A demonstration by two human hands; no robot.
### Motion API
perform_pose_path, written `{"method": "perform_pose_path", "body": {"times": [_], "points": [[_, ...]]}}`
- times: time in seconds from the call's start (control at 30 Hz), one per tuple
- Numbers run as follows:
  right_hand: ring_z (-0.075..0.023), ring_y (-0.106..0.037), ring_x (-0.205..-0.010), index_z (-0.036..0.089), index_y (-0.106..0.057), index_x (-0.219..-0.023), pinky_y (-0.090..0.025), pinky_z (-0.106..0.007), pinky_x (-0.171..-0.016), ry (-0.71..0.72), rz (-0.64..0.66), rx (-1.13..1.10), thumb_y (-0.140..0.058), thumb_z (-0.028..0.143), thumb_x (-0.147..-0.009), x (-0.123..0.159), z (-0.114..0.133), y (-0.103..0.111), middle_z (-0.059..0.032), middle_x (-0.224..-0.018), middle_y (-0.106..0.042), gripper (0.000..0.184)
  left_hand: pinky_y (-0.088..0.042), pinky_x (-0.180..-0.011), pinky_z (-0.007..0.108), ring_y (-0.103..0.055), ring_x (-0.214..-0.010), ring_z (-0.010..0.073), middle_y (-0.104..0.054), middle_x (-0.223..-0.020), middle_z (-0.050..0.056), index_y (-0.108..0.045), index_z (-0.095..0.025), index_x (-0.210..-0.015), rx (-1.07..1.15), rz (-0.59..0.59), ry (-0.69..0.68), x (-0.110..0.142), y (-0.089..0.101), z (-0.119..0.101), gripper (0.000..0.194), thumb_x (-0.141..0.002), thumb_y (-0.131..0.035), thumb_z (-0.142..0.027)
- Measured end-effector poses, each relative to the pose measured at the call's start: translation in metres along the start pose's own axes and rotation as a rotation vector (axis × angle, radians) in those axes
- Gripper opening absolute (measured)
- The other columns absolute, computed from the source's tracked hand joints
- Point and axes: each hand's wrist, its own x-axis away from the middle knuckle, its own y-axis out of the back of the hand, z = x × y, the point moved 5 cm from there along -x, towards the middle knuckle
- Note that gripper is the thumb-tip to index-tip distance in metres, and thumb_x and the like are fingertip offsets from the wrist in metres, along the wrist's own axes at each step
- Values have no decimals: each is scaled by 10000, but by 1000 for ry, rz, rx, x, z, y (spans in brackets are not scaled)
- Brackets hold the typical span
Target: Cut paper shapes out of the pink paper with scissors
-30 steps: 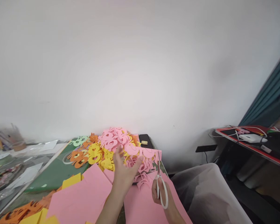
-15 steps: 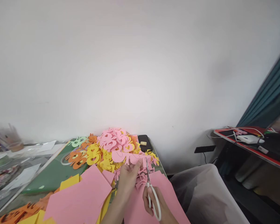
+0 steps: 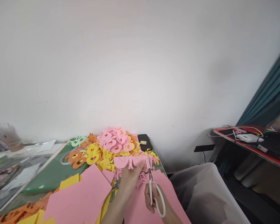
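Note:
My left hand (image 3: pixel 132 177) pinches a strip of pink paper (image 3: pixel 123 161) with curved outlines drawn on it and a scalloped lower edge. In my right hand (image 3: pixel 160 197) is a pair of scissors (image 3: pixel 150 175) with white handles, its blades pointing away from me at the strip's right end. The blades look slightly parted. Behind the strip rises a heap of pink cut-outs (image 3: pixel 114 140) with heart-shaped holes. Yellow cut-outs (image 3: pixel 93 154) and orange ones (image 3: pixel 77 158) lie to its left. Pink paper scraps (image 3: pixel 142 179) lie beneath my hands, over a large pink sheet (image 3: pixel 136 205).
Stacked pink paper (image 3: pixel 77 196) lies at front left over yellow sheets (image 3: pixel 70 182). A black phone (image 3: pixel 143 138) with a small yellowish object on it rests at the table's back right. A white-covered form (image 3: pixel 205 193) stands to the right, by a red-edged desk (image 3: pixel 249 144).
My right hand and the scissors have shifted slightly right, and the handles have spread wider. My left hand has moved the pink strip a little right and down.

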Motion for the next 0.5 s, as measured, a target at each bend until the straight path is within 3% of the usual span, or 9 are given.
{"method": "perform_pose_path", "body": {"times": [0.13, 0.23, 0.33, 0.43, 0.5], "points": [[-75, -308, -365, 164, -477, -556, -282, -237, -404, 7, 12, -19, -331, 704, -684, -5, -9, -1, 29, -420, -358, 574, -480, -650, 284, -629, -678, 198, -668, -646, 62, -609, -140, -702, 15, -20, 16, 5, -3, -3, 279, -545, -703, -351], [-80, -391, -400, 136, -525, -626, -339, -230, -418, -9, 27, -25, -349, 604, -764, -6, -17, -3, 14, -482, -443, 519, -477, -655, 268, -634, -677, 198, -659, -587, 59, -619, -128, -695, 11, -54, 53, 6, -3, 0, 282, -542, -710, -346], [-110, -541, -609, 119, -549, -883, -457, -266, -559, -39, 41, -23, -419, 400, -837, -5, -21, -5, -25, -766, -573, 313, -481, -661, 266, -638, -673, 195, -662, -591, 59, -619, -127, -705, 50, -90, 69, 7, -2, 3, 281, -544, -712, -338], [-163, -552, -851, 150, -495, -1056, -474, -352, -717, -55, 34, -19, -466, 286, -835, -5, -19, -3, -58, -1036, -538, 261, -491, -654, 287, -638, -662, 204, -673, -641, 76, -622, -135, -702, 72, -88, 77, 9, -4, 6, 278, -547, -709, -349], [-177, -538, -895, 163, -497, -1066, -462, -370, -754, -54, 20, -16, -459, 283, -838, -4, -15, 0, -63, -1080, -520, 261, -492, -630, 290, -636, -653, 213, -668, -622, 76, -615, -150, -638, 52, -97, 79, 10, -4, 9, 252, -550, -702, -370]]}}
